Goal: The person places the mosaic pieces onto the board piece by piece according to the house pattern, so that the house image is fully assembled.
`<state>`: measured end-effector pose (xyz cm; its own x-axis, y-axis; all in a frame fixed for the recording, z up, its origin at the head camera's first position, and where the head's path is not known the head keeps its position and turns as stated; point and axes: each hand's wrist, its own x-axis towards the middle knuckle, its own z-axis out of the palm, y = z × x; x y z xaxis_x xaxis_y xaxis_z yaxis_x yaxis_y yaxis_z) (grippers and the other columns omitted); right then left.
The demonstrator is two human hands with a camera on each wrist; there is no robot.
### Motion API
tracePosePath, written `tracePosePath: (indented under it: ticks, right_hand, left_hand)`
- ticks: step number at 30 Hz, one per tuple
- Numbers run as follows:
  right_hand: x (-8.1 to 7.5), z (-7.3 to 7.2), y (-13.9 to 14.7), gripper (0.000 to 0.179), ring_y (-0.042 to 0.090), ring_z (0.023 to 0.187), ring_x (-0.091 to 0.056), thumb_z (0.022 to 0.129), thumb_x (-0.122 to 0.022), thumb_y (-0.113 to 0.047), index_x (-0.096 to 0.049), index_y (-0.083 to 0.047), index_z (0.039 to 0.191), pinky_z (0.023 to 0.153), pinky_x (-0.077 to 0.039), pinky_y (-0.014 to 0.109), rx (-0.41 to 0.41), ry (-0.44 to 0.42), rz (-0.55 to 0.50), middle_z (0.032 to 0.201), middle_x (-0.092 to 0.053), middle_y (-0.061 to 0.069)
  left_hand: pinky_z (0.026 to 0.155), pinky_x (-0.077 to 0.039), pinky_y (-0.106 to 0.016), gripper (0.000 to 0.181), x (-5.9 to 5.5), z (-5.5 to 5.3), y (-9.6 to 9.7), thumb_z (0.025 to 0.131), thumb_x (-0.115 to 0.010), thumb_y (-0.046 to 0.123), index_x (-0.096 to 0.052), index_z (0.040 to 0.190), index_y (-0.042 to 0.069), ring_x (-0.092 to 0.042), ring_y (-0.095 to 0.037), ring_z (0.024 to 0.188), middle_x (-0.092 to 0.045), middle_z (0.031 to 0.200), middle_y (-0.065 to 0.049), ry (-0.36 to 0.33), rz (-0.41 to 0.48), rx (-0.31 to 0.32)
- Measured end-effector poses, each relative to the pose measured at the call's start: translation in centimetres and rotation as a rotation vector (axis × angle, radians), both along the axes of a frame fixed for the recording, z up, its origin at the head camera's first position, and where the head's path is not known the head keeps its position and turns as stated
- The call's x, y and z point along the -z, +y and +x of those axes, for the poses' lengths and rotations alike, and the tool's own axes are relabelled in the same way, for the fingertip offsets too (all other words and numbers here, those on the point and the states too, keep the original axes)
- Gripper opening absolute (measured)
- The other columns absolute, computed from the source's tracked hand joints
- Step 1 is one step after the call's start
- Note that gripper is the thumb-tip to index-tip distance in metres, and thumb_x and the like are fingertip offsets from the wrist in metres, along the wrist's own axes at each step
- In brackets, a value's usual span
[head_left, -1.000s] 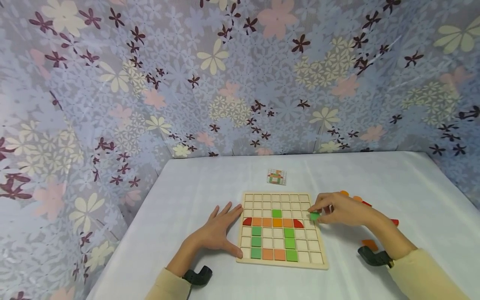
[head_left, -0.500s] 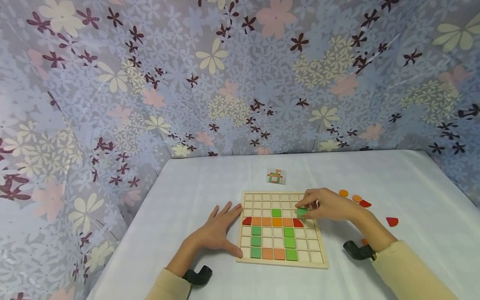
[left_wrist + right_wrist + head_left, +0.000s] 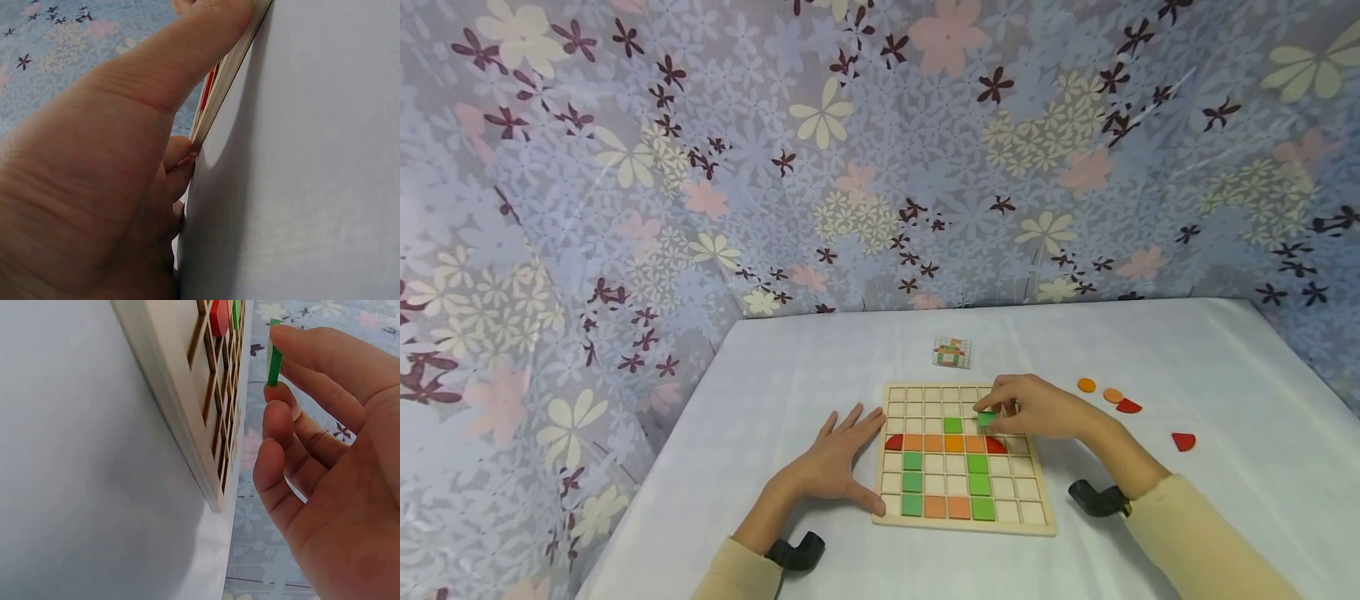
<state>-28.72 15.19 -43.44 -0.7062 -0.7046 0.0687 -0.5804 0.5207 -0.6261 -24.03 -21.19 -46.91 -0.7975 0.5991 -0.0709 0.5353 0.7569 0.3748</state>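
Note:
A wooden grid board (image 3: 962, 530) lies on the white table, with green, orange and red tiles set in some of its squares. My right hand (image 3: 1037, 406) pinches a green square tile (image 3: 987, 419) between thumb and fingers, over the board's right part, close to a red quarter-round tile (image 3: 996, 446). In the right wrist view the green tile (image 3: 274, 353) is seen edge-on, apart from the board's surface. My left hand (image 3: 835, 462) rests at the board's left edge with fingers spread, thumb at the near corner. In the left wrist view its thumb (image 3: 187, 50) touches the board's side.
Behind the board lies a small pattern card (image 3: 952, 352). Right of the board are an orange disc (image 3: 1086, 385), a second orange disc (image 3: 1112, 395), a red quarter-round piece (image 3: 1128, 407) and another red piece (image 3: 1183, 442). A flowered cloth (image 3: 880, 167) hangs behind the table.
My right hand has carried the green tile leftward from the board's right edge to above its squares. The loose pieces at right have come into fuller view. The left hand stays still.

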Motion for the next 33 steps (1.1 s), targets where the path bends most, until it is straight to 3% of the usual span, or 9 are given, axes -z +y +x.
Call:
tracePosePath:
  ticks: [18, 33]
  right_hand:
    - [0.1, -0.2, -1.9, 0.033, 0.011, 0.073, -0.053, 0.087, -0.073, -0.027, -0.071, -0.011, 0.115, 0.062, -0.048, 0.028, -0.008, 0.02, -0.01, 0.087, -0.058, -0.009]
    - [0.5, -1.4, -4.1, 0.03, 0.011, 0.072, -0.053, 0.089, -0.07, -0.024, -0.071, -0.013, 0.117, 0.064, -0.049, 0.029, -0.027, 0.016, 0.002, 0.087, -0.057, -0.009]
  left_hand:
    - [0.113, 0.003, -0.053, 0.132, -0.2, 0.2, 0.2, 0.052, -0.069, 0.083, -0.018, 0.155, 0.019, -0.001, -0.025, 0.146, -0.014, 0.159, 0.004, -0.007, -0.006, -0.014]
    - [0.114, 0.004, -0.052, 0.132, 0.0, 0.1, 0.0, 0.052, -0.068, 0.084, -0.016, 0.156, 0.02, 0.001, -0.023, 0.146, -0.012, 0.16, 0.006, -0.013, -0.011, -0.014]
